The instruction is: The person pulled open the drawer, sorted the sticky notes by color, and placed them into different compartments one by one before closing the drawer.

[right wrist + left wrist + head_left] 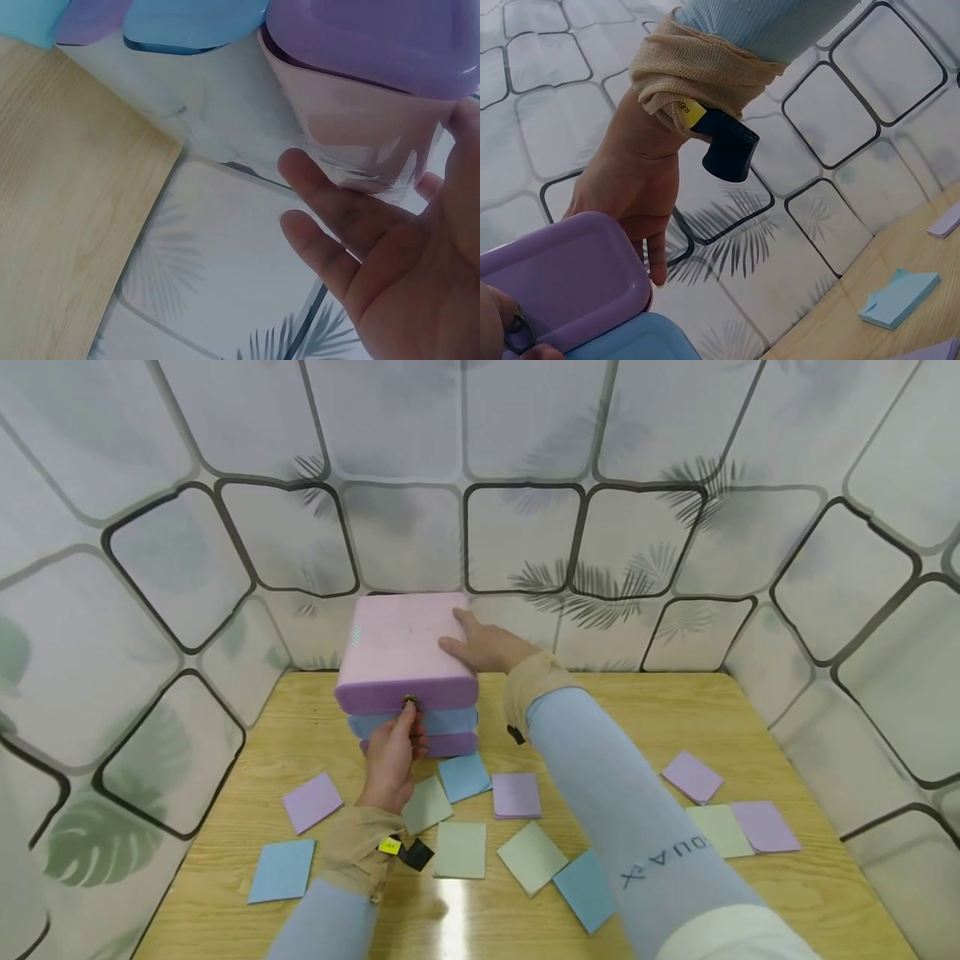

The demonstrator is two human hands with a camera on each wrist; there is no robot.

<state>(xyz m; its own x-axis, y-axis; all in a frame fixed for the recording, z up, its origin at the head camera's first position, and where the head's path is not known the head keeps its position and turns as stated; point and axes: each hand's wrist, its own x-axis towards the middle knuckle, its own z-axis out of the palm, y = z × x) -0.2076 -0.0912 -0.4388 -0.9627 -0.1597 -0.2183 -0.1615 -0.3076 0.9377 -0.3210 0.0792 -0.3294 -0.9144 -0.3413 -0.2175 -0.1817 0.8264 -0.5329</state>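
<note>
A small drawer unit stands at the back left of the table, its pink top box (408, 631) fronted by a purple drawer face (375, 695). Below it come a blue drawer face (450, 721) and another purple face (453, 744). My left hand (390, 760) pinches the small dark metal drawer knob (519, 330) on the top purple face. Against the right side and upper edge of the pink box rests my right hand (491, 647), its fingers spread and fairly straight. In the right wrist view, two of those fingers (330, 202) stand away from the box's side.
Several square paper pads lie on the wooden table (637, 718): blue (281, 871), purple (312, 802) and green (461, 850) ones in front, and a purple pad (765, 827) beside a green pad (718, 828) at the right. A patterned wall covering (525, 535) rises behind the table.
</note>
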